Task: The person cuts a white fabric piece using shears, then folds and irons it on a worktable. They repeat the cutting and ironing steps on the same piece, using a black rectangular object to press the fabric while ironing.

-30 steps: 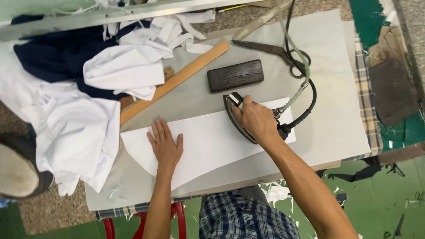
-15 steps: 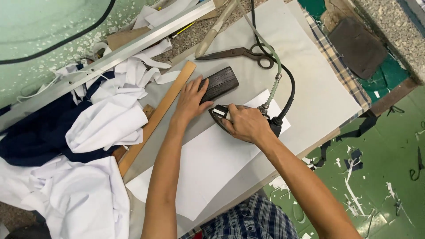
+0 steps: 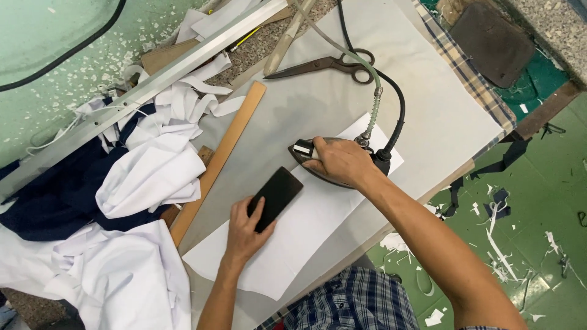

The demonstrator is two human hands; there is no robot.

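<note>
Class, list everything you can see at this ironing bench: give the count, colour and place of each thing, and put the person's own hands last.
Iron: one, dark, on the white fabric piece, under the right hand.
White fabric piece: one, white, flat on the grey pad.
Black block: one, black, on the fabric piece, under the left hand.
Wooden ruler: one, tan, slanting along the pad's left edge.
Scissors: one pair, dark metal, at the pad's far end.
Iron's cord and hose: two, black and pale, running up from the iron.
Cloth heap: several pieces, white and navy, left of the ruler.
Grey pad: one, grey, covering the bench.
Left hand: on the black block.
Right hand: gripping the iron.
</note>
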